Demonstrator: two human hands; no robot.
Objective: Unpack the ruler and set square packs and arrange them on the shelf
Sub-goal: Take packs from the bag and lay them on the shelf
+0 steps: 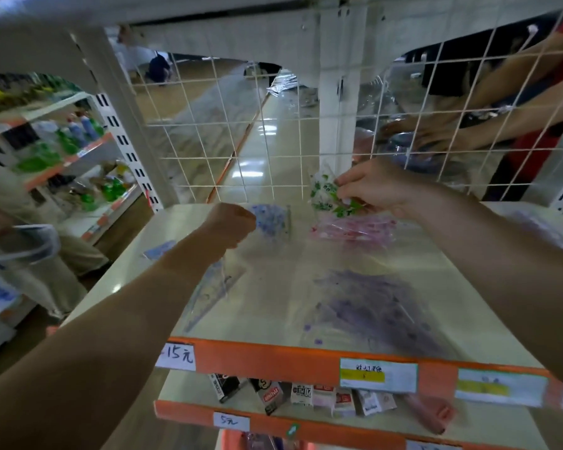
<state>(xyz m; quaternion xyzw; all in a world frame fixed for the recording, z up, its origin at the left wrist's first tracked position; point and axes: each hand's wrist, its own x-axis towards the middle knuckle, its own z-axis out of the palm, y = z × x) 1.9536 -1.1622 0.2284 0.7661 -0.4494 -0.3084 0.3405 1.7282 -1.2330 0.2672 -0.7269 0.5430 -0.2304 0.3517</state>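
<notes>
green-printed pack (325,196) is held tilted at the far side of the shelf top (273,280), pinched by the fingers of the right hand (381,190), just above a pink pack (355,230) lying flat. to its left, the left hand (231,225) curls round a blue-printed pack (272,220). nearer lie a purple pack (381,306) and a clear set square pack (215,287). a wire grid (208,125) backs the shelf.

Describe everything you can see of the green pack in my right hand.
The green pack is a clear plastic sleeve printed with white and green spots. The right hand pinches it, holding it tilted up by the wire grid, above a pink pack. Its contents are too blurred to tell.
</notes>
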